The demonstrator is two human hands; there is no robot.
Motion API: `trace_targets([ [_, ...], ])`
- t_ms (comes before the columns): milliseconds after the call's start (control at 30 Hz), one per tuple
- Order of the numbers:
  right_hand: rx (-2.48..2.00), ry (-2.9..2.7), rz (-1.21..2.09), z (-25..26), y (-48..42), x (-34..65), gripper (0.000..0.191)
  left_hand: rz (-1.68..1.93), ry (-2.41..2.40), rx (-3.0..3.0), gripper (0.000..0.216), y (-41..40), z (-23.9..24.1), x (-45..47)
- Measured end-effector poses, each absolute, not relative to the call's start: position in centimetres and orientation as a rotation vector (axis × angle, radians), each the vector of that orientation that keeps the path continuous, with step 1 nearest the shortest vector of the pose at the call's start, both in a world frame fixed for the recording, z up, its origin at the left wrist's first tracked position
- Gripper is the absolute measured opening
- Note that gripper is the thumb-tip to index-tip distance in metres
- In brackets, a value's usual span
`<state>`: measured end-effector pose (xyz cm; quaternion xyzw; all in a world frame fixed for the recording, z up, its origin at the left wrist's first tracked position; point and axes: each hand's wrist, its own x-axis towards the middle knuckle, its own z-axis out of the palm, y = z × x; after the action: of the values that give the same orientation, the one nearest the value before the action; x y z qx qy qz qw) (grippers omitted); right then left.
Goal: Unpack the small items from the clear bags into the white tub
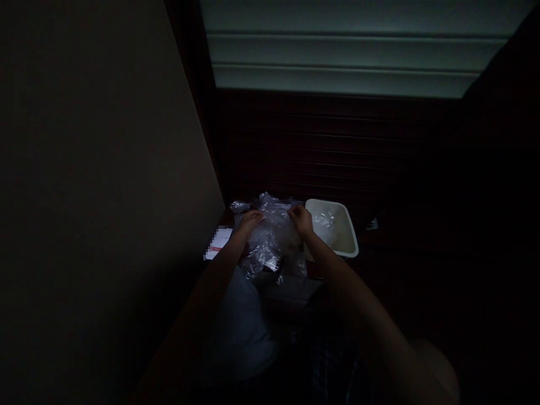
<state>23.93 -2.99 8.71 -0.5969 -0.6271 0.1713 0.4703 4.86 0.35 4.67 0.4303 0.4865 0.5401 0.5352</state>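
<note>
A crumpled clear plastic bag hangs spread between my two hands, shiny and wrinkled. My left hand pinches its upper left side with closed fingers. On the upper right, my right hand grips the same bag between thumb and fingers. Close by my right hand stands a white plastic bin with more clear plastic inside it. Dim light hides the fine detail of the fingertips and of whatever lies beneath the bag.
A white printed paper with a red stripe lies left of my left forearm. The plain wall rises on the left. Behind the bag is a dark slatted panel with pale slats above. A small pale scrap lies right of the bin.
</note>
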Motion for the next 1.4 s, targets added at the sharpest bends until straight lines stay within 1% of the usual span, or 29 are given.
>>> trace_targets([
  [100,-1.477,-1.555,0.402,9.1,-3.0,24.1,0.011,1.276,1.224,1.033,0.024,0.4,5.0,4.5],
  [300,-1.442,-1.454,0.533,9.4,-2.9,24.0,0.015,1.253,1.297,1.072,0.029,0.4,5.4,4.2],
  [533,-1.439,-1.356,0.59,9.6,-2.8,23.6,0.019,1.213,1.364,1.105,0.035,0.1,5.6,4.3],
  [667,-1.482,-1.325,0.571,9.7,-2.8,23.5,0.025,1.23,1.436,1.103,0.04,0.2,5.4,4.0],
  [800,-1.459,-1.282,0.5,9.7,-2.8,23.6,0.023,1.203,1.543,1.196,0.043,0.3,5.1,3.3],
  [900,-1.418,-1.209,0.53,9.6,-2.9,23.6,0.026,1.238,1.528,1.185,0.038,0.4,4.9,3.0],
  [1000,-1.368,-1.069,0.716,9.5,-3.0,23.1,0.029,1.271,1.495,1.177,0.028,0.2,4.8,3.1],
  [1100,-1.299,-0.9,0.909,9.4,-2.9,22.3,0.028,1.288,1.454,1.412,0.021,-0.8,5.0,3.6],
  [1200,-1.261,-0.77,1.021,9.3,-2.9,21.6,0.025,1.355,1.361,1.648,0.018,-2.6,5.6,4.4],
  [1233,-1.247,-0.723,1.059,9.3,-2.8,21.4,0.024,1.334,1.321,1.727,0.022,-3.3,5.8,4.7],
  [1333,-1.193,-0.576,1.163,9.3,-2.8,20.9,0.018,1.209,1.203,1.929,0.044,-5.0,6.4,5.7],
  [1400,-1.159,-0.51,1.199,9.3,-2.9,20.7,0.012,1.18,1.154,1.977,0.052,-5.8,6.4,6.4],
])
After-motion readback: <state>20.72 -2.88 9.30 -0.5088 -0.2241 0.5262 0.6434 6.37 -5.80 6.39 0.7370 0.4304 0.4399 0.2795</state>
